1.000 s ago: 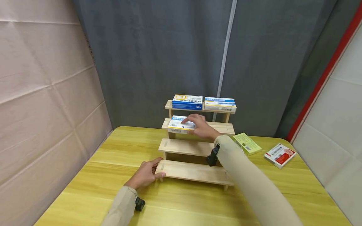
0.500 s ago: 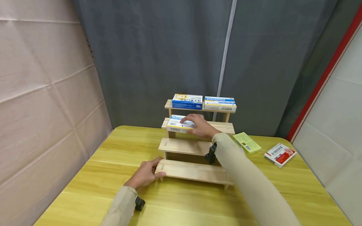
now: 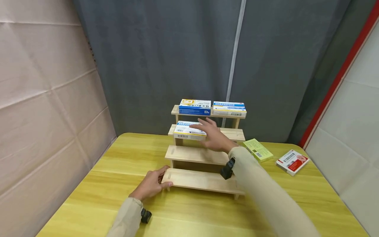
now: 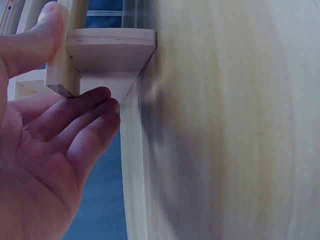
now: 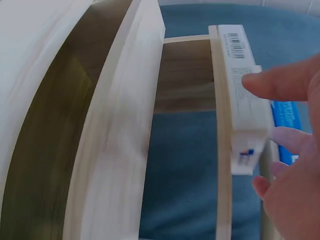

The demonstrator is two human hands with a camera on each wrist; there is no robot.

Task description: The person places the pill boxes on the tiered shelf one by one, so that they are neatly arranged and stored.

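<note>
My left hand (image 3: 151, 184) grips the left end of the lowest step of a wooden tiered display stand (image 3: 204, 179). In the left wrist view its thumb lies over the board's edge, the other fingers (image 4: 75, 115) beneath. A white and blue medicine box (image 3: 189, 130) with a yellow stripe rests on the left part of the second step from the top. Beside that box's right end is my right hand (image 3: 214, 136), its fingers spread and loosely bent. The right wrist view shows the index or thumb tip close over the box (image 5: 242, 85); whether it touches cannot be told.
On the top step sit a blue and white vitamin D box (image 3: 195, 107) and another white and blue box (image 3: 229, 109). A green box (image 3: 258, 149) and a red and white box (image 3: 292, 162) lie on the wooden table (image 3: 97, 197) to the right. Grey curtain (image 3: 165, 65) hangs behind.
My right hand has let go of the white and blue medicine box, its fingers spreading and shifting slightly right. The left hand keeps its grip on the stand.
</note>
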